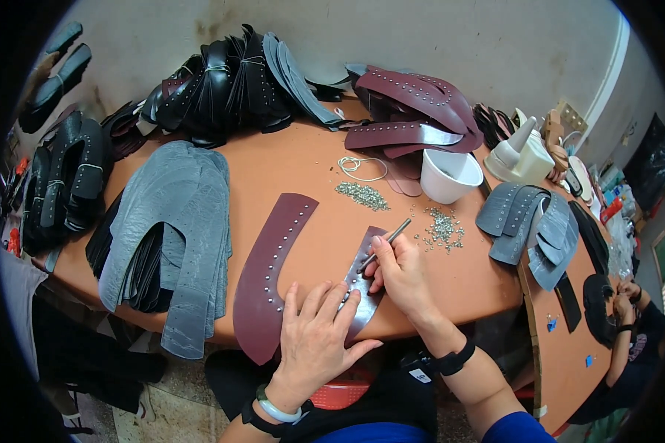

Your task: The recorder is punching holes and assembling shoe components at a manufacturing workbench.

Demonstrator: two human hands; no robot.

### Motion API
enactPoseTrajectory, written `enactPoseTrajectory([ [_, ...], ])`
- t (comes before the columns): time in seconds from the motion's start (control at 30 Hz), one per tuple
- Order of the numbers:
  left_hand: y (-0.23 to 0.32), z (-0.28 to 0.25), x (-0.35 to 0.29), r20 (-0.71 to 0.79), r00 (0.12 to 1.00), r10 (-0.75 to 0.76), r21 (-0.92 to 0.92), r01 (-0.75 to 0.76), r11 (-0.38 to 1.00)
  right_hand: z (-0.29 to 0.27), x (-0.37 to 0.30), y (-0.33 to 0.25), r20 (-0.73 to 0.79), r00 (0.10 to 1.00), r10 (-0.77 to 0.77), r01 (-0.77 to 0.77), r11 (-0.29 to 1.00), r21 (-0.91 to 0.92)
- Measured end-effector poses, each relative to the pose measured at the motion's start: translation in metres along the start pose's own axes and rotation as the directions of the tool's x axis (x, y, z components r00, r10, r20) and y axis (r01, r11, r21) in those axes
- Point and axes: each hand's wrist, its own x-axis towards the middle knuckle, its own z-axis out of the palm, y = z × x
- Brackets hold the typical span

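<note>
A curved burgundy leather piece [257,284] lies on the table, its inner edge lined with small metal eyelets. Across its middle and right arm rests my left hand [314,328], palm down with the fingers spread. In my right hand [400,279] a slim metal rod [400,229] is gripped at a slant, its upper end pointing up and right. The rod's lower tip is hard to see behind the fingers, at the shiny right arm [367,315] of the burgundy piece. Two scattered heaps of small silvery eyelets [362,195] lie beyond, the right heap [443,229] near my right hand.
Grey leather pieces [192,173] are stacked at left, and another grey bundle [528,225] lies at right. Burgundy pieces [421,96] and tied black bundles [216,92] line the wall. A white tub [452,177] and pale cord [362,170] sit behind the eyelets. Another person's hands [628,295] work at far right.
</note>
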Motion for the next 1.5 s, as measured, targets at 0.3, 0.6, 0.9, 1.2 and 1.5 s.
enactPoseTrajectory([
  [0.3, 0.000, -0.001, 0.000, 0.000, 1.000, 0.001, -0.008, -0.001, 1.000, 0.001, -0.004, 0.005, 0.016, 0.995, -0.102, 0.103, 0.988, -0.117],
  [0.6, 0.002, -0.002, 0.002, 0.021, 1.000, 0.001, 0.008, -0.002, 1.000, 0.014, -0.015, -0.010, 0.263, 0.775, -0.574, 0.597, 0.532, -0.600],
  [0.9, 0.003, -0.001, -0.001, 0.003, 1.000, 0.023, 0.008, -0.023, 1.000, -0.007, 0.006, 0.008, 0.089, 0.996, -0.029, 0.030, 1.000, -0.010],
  [1.2, 0.003, -0.002, 0.000, -0.021, 0.999, 0.036, 0.014, -0.036, 0.999, -0.009, 0.014, 0.008, -0.002, 0.995, 0.101, -0.096, 0.950, 0.296],
  [1.5, 0.009, -0.012, 0.000, 0.040, 0.999, 0.011, 0.001, -0.011, 1.000, -0.027, 0.008, 0.007, -0.086, 0.988, 0.129, -0.056, 0.817, 0.574],
])
